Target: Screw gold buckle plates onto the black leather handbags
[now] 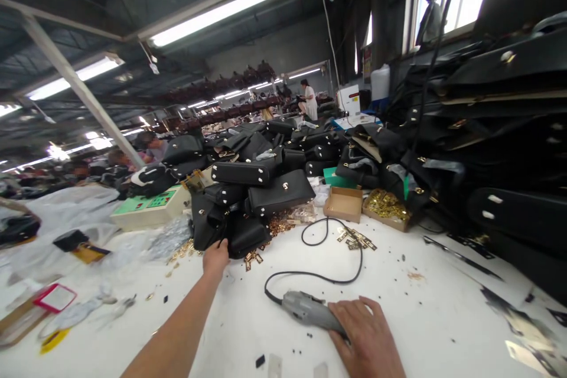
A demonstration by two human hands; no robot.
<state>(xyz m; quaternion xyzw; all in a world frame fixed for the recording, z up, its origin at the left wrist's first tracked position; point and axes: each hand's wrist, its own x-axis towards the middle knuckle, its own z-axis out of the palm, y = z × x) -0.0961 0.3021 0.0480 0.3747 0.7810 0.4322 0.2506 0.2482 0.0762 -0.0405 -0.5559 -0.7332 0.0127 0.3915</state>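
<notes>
My left hand (216, 258) reaches forward with its fingers closed on the near edge of a black bag (209, 223), at the front of a heap of similar bags. My right hand (361, 331) is wrapped round the rear of a grey corded power tool (305, 310), which lies low over the white table. A black cord (319, 276) loops away from the tool towards the back. Small copper-coloured pieces (279, 224) are spilled beside the bag. The tool's working tip cannot be made out.
Gold plates (357, 238) lie loose near an open cardboard box (343, 205) and a box of gold fittings (385, 207). A green-topped machine (150, 207) stands at left. Stacked black bags (509, 106) rise at right. A person (309, 99) is far back.
</notes>
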